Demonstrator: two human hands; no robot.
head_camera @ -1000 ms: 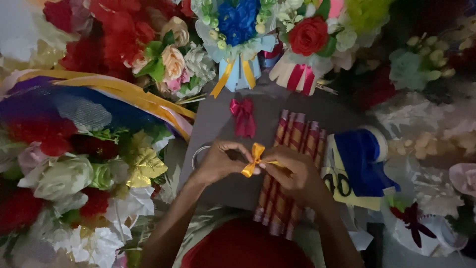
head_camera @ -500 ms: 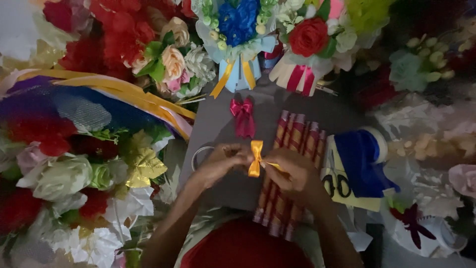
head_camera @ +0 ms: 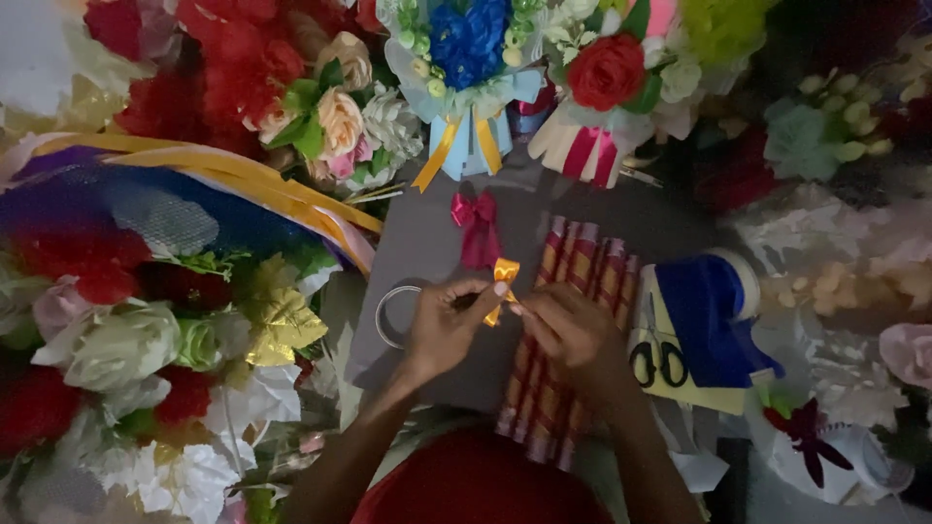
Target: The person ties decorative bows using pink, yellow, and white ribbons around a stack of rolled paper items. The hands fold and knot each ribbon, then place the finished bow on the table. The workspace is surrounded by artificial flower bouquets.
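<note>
A small yellow ribbon bow is pinched between both my hands above a grey board. My left hand grips the bow from the left with thumb and fingers. From the right, my right hand holds it at the fingertips. A finished dark pink ribbon bow lies on the board just beyond. Under my right hand lie several long red and gold striped rolls side by side.
A clear tape ring lies left of my left hand. Black-handled scissors rest on a yellow sheet beside blue ribbon. Artificial flower bouquets crowd the left, back and right edges. A red garment is at the bottom.
The yellow bow has turned more upright and lifted slightly between my fingertips; both hands stay in about the same spot.
</note>
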